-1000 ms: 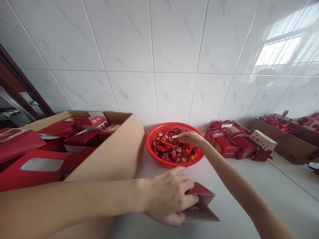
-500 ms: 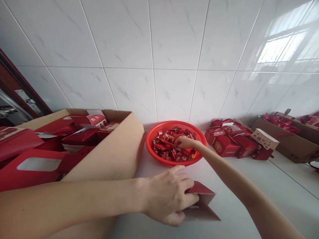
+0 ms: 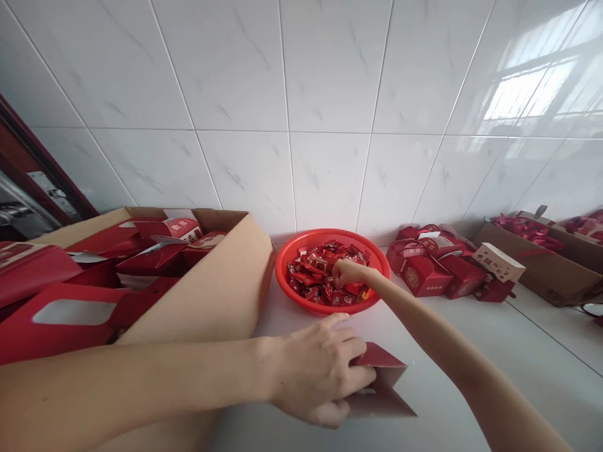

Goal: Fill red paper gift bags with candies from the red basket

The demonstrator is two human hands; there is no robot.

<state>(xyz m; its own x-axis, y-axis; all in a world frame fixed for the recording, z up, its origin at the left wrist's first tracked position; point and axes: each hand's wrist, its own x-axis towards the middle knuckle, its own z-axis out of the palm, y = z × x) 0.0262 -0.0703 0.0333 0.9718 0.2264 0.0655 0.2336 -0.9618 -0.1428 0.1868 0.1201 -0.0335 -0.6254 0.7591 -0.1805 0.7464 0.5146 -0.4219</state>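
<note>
A red plastic basket (image 3: 286,285) full of small red-wrapped candies (image 3: 313,293) stands against the tiled wall. My right hand (image 3: 349,272) reaches into it with fingers curled together, a red-wrapped candy at the fingertips; the palm side is hidden. Nearer to me, my left hand (image 3: 325,370) grips a small red paper gift box (image 3: 384,358) resting on the white surface. The box's flaps spread open to the right, and the hand covers most of the rest of it.
On the left, a large cardboard carton (image 3: 226,289) holds several red gift boxes (image 3: 151,260). Several assembled red boxes (image 3: 426,276) cluster right of the basket. Farther right, another cardboard carton (image 3: 546,267) contains red ribboned items (image 3: 530,232).
My right hand has shifted slightly to the right within the basket, its fingers more curled, with a red-wrapped candy at the fingertips. My left hand and the gift box stay in place.
</note>
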